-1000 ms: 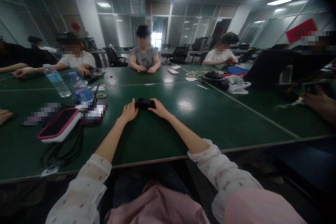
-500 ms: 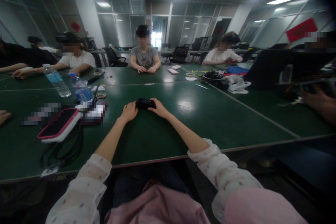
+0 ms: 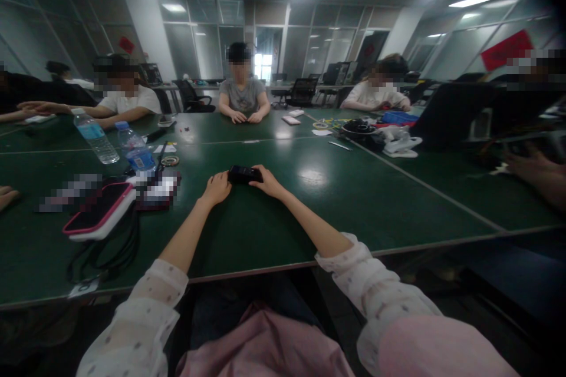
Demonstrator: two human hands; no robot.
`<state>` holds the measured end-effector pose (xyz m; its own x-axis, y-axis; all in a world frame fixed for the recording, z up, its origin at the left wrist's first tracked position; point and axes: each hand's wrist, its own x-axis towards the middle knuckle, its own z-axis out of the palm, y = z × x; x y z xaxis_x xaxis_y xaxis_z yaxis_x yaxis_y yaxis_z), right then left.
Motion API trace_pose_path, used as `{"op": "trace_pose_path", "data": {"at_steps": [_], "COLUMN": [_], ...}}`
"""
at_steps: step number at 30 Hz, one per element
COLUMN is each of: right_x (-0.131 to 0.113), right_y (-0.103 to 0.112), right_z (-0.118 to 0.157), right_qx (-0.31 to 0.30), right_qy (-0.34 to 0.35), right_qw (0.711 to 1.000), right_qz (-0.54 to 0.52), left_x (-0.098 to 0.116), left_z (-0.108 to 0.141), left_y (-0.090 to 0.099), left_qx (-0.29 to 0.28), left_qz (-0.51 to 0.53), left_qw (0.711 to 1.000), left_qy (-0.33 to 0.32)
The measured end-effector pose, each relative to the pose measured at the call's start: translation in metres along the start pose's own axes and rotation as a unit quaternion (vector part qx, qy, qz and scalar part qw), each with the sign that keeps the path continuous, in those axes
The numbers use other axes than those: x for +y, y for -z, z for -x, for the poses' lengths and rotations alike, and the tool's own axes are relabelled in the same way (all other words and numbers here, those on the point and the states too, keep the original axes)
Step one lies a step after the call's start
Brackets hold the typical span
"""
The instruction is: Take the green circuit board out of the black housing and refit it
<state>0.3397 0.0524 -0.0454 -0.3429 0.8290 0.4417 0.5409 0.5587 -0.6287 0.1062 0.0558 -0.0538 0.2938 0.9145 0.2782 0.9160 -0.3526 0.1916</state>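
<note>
A small black box-shaped object [image 3: 244, 174] rests on the green table between my hands. Its exact kind is too dark to make out. My left hand [image 3: 217, 188] grips its left end, and my right hand [image 3: 267, 181] curls around the right end, fingertips behind it. Both forearms stretch forward over the table's near edge. To the left of my left hand lie a phone in a pink case [image 3: 99, 207] on a white base and another phone-like thing [image 3: 160, 191], partly blurred out.
Two water bottles, one clear [image 3: 96, 136] and one blue-capped [image 3: 136, 147], stand behind the phones. A black cable [image 3: 110, 253] trails at the left. A pen [image 3: 340, 146], a tape roll [image 3: 170, 161] and a white plastic device [image 3: 402, 146] lie farther off. Several people sit around the table [image 3: 389, 206].
My hands and the black object stay almost still. At the far left, a co-worker's hand has shifted back, and a white item shows on the table there.
</note>
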Motion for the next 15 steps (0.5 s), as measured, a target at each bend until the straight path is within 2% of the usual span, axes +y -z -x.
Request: {"op": "trace_pose_path", "data": {"at_steps": [4, 15], "right_x": [0.0014, 0.0017], "right_y": [-0.0006, -0.0008], "right_z": [-0.0008, 0.0005], "right_qx": [0.011, 0.002], "right_qy": [0.021, 0.001], "right_qw": [1.0, 1.0], "right_qz": [0.002, -0.004], "left_x": [0.0006, -0.0022], "left_z": [0.0008, -0.0012], "left_y": [-0.0002, -0.0049], "left_qx": [0.004, 0.007], "left_qz": [-0.007, -0.004], "left_qw": [1.0, 1.0], "left_qy": [-0.002, -0.004]}}
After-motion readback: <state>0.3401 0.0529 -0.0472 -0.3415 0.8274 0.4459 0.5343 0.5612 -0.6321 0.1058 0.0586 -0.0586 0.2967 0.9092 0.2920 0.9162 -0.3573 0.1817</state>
